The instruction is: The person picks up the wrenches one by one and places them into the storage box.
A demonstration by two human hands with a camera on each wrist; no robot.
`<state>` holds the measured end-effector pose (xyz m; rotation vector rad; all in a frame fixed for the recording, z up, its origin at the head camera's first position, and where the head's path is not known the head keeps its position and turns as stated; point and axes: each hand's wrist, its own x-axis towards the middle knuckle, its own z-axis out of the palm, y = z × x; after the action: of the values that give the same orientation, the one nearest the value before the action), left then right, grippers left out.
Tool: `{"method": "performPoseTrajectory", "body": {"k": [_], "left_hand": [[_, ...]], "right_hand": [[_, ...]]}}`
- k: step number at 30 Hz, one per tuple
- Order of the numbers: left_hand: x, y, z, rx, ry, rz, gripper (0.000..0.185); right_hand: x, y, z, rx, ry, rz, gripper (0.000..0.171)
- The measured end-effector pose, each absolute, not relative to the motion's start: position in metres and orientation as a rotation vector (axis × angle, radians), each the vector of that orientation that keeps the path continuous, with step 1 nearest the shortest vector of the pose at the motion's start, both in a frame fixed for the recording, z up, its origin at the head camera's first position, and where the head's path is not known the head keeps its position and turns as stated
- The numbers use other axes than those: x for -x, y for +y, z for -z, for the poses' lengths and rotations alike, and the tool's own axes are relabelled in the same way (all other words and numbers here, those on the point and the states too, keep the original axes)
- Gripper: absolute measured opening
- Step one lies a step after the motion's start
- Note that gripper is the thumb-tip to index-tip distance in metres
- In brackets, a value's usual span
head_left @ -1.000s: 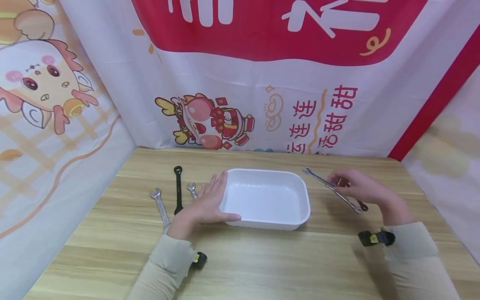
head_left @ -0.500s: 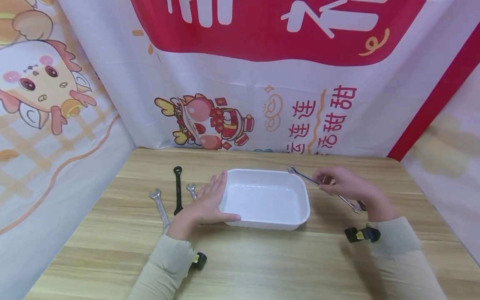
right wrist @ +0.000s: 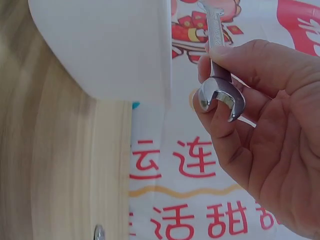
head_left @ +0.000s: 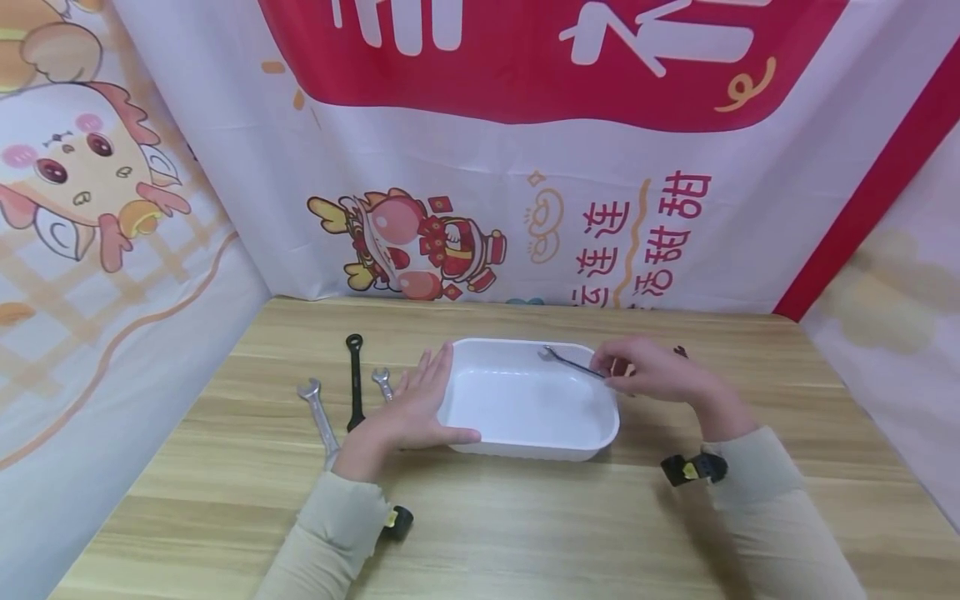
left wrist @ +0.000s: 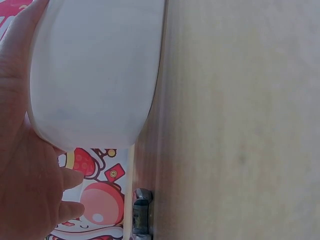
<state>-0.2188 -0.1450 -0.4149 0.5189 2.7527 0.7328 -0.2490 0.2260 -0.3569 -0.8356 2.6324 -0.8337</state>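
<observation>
My right hand point(head_left: 648, 375) pinches a silver wrench point(head_left: 572, 362) between thumb and fingers. The wrench slants over the right part of a white rectangular tray point(head_left: 536, 446), its far end above the inside. Up close in the right wrist view, its open-ended jaw points toward the camera, beside the tray's outer wall point(right wrist: 115, 50). Spread along the tray's left side, my left hand point(head_left: 412, 412) touches the rim with straight fingers, thumb at the front corner. Nothing is seen lying in the tray.
Left of the tray lie a large silver wrench point(head_left: 318, 417), a black wrench point(head_left: 356, 379) and a small silver wrench point(head_left: 382, 381), partly hidden by my left hand. Behind my right hand shows a dark wrench end point(head_left: 680, 351). Printed cloth point(head_left: 465, 150) hangs behind the table.
My right hand has moved left with the silver wrench, from the table right of the tray to over its right rim. My left hand and the tray stay in place.
</observation>
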Motion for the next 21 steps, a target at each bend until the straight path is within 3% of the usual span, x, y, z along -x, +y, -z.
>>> {"method": "performPoseTrajectory", "body": {"k": [21], "left_hand": [[0.218,-0.145,0.415,-0.52,2.756,-0.738,0.137]], "right_hand": [[0.248,0.184,0.364,0.887,2.507,0.808,0.02]]}}
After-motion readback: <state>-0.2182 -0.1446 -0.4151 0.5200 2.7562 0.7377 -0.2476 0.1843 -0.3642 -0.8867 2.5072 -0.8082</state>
